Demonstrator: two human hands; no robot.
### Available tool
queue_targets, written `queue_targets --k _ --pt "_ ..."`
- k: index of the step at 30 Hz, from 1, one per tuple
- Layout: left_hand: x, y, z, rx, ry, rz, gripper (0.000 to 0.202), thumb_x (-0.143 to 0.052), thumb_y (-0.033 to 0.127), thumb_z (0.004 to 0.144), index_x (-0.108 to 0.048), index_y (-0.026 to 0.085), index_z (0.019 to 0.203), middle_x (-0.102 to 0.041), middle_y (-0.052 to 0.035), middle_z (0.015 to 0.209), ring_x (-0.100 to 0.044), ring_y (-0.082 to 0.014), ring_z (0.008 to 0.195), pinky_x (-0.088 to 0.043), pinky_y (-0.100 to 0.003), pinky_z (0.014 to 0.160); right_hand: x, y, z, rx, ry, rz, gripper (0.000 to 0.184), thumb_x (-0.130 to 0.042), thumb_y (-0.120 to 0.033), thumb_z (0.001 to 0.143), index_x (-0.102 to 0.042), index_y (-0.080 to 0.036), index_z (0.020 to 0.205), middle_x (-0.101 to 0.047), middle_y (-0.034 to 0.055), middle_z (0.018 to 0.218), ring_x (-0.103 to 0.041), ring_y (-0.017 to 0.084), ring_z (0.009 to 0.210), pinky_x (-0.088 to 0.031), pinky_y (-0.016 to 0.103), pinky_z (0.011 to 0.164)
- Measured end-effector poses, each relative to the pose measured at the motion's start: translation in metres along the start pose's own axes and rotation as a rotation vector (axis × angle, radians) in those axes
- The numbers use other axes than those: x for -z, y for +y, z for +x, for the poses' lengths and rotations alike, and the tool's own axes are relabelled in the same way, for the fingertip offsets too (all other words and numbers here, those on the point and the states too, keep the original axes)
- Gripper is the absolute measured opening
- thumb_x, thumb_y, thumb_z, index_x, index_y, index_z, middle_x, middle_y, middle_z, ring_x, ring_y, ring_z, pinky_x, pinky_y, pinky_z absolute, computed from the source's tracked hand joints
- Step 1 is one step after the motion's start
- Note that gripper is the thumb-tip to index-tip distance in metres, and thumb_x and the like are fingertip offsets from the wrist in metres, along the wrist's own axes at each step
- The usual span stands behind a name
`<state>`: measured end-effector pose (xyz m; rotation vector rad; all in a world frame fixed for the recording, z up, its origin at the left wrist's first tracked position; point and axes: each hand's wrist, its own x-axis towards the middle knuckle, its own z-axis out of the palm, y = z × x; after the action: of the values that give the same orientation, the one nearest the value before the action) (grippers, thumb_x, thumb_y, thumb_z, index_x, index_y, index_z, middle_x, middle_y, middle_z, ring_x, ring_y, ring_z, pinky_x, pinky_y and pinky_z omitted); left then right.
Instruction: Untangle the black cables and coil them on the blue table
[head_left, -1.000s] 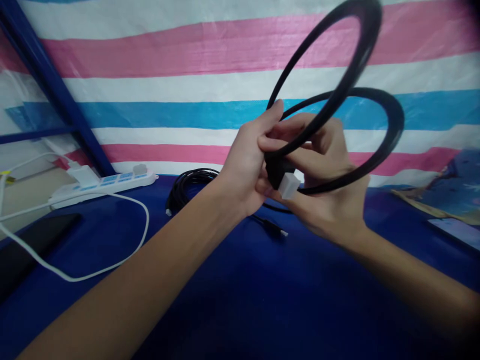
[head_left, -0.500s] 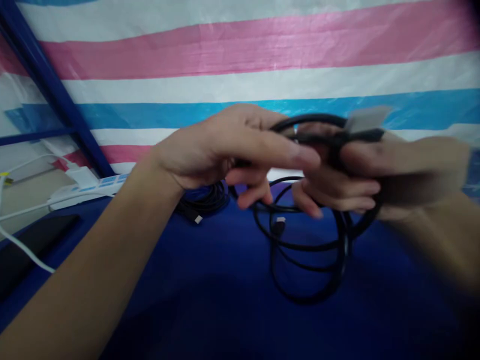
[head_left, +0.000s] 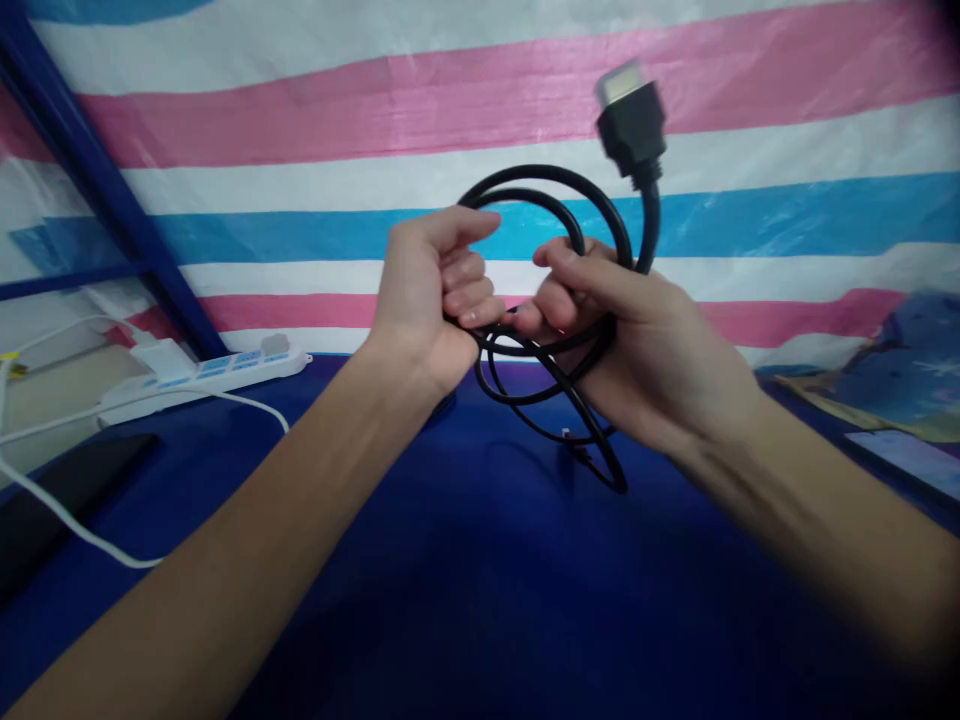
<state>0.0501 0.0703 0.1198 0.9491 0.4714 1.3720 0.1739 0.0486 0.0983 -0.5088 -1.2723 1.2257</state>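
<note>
I hold a coiled black cable (head_left: 541,190) in both hands above the blue table (head_left: 480,600). My left hand (head_left: 431,290) is closed in a fist around the left side of the coil. My right hand (head_left: 637,340) grips the right side of the loops, fingers curled over them. The cable's black plug with a metal tip (head_left: 632,118) sticks up above my right hand. Lower loops of the cable hang down toward the table, ending near a small connector (head_left: 574,440).
A white power strip (head_left: 202,375) with a white lead (head_left: 90,530) lies at the back left. A dark flat object (head_left: 52,495) sits at the left edge. A striped pink, white and blue tarp (head_left: 300,150) hangs behind. Papers (head_left: 900,420) lie at the right.
The wide loops have been gathered into a smaller tight coil. The plug end now points upward above my right hand, and both hands have closed firmly on the coil.
</note>
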Motion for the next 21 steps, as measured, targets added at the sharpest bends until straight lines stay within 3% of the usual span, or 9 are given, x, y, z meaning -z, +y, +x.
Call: queue_targets --k 3,6,8,10,13,17,21 --pt "0.002 -0.002 -0.003 0.115 -0.281 0.242 0.031 -0.049 0.01 0.081 -0.036 0.017 0.054 -0.022 0.0076 0.044 -0.019 -0.0006 0.032 -0.021 -0.014 0.032 0.012 -0.005 0.001 -0.049 -0.005 -0.195 0.015 -0.058 -0.01 0.082 -0.056 -0.018 0.069 -0.026 -0.0115 0.037 -0.025 0.003 0.031 -0.041 0.017 0.039" --pt "0.004 -0.001 -0.008 0.106 -0.536 0.547 0.02 -0.057 0.013 0.078 -0.052 0.013 0.058 -0.042 0.0041 0.049 -0.037 -0.0026 0.037 -0.041 -0.019 0.043 0.03 -0.017 0.003 -0.12 -0.072 -0.376 0.011 -0.06 -0.012 0.077 -0.06 -0.018 0.067 -0.025 -0.0097 0.04 -0.018 0.003 0.031 -0.025 0.018 0.028" --pt "0.006 -0.001 -0.009 0.023 -0.594 0.627 0.014 -0.059 0.014 0.077 -0.058 0.013 0.063 -0.054 0.0008 0.058 -0.052 -0.008 0.05 -0.049 -0.024 0.057 0.039 -0.026 0.004 -0.145 -0.111 -0.447 0.01 -0.061 -0.012 0.075 -0.061 -0.017 0.066 -0.029 -0.0075 0.042 -0.021 0.003 0.033 -0.02 0.017 0.028" --pt "0.01 -0.002 -0.007 -0.068 -0.646 0.607 0.007 -0.059 0.015 0.077 -0.065 0.014 0.073 -0.063 -0.0018 0.075 -0.061 -0.0138 0.074 -0.049 -0.026 0.073 0.042 -0.035 0.004 -0.173 -0.146 -0.498 0.01 -0.061 -0.011 0.072 -0.061 -0.017 0.063 -0.032 -0.0065 0.043 -0.023 0.003 0.033 -0.018 0.017 0.028" --pt "0.02 -0.008 0.002 -0.097 -0.756 0.568 0.022 -0.06 0.011 0.072 -0.069 0.018 0.091 -0.067 -0.0009 0.1 -0.057 -0.0186 0.105 -0.042 -0.028 0.092 0.041 -0.046 0.002 -0.214 -0.158 -0.536 0.021 -0.062 -0.011 0.068 -0.052 -0.018 0.051 -0.029 -0.0072 0.04 -0.021 0.002 0.032 -0.017 0.016 0.027" --pt "0.025 -0.016 0.009 -0.049 -0.856 0.793 0.043 -0.061 0.004 0.064 -0.065 0.024 0.102 -0.065 -0.0002 0.106 -0.058 -0.0193 0.102 -0.046 -0.028 0.086 0.045 -0.054 0.002 -0.272 -0.154 -0.502 0.035 -0.059 -0.012 0.072 -0.04 -0.02 0.044 -0.022 -0.0083 0.037 -0.017 0.001 0.029 -0.017 0.017 0.027" --pt "0.021 -0.023 0.002 -0.18 -0.902 1.113 0.044 -0.059 0.011 0.068 -0.061 0.025 0.11 -0.063 -0.0011 0.112 -0.058 -0.0166 0.094 -0.045 -0.024 0.076 0.058 -0.057 0.004 -0.309 -0.126 -0.469 0.04 -0.047 -0.013 0.086 -0.039 -0.018 0.047 -0.023 -0.0088 0.035 -0.018 0.001 0.028 -0.013 0.018 0.03"
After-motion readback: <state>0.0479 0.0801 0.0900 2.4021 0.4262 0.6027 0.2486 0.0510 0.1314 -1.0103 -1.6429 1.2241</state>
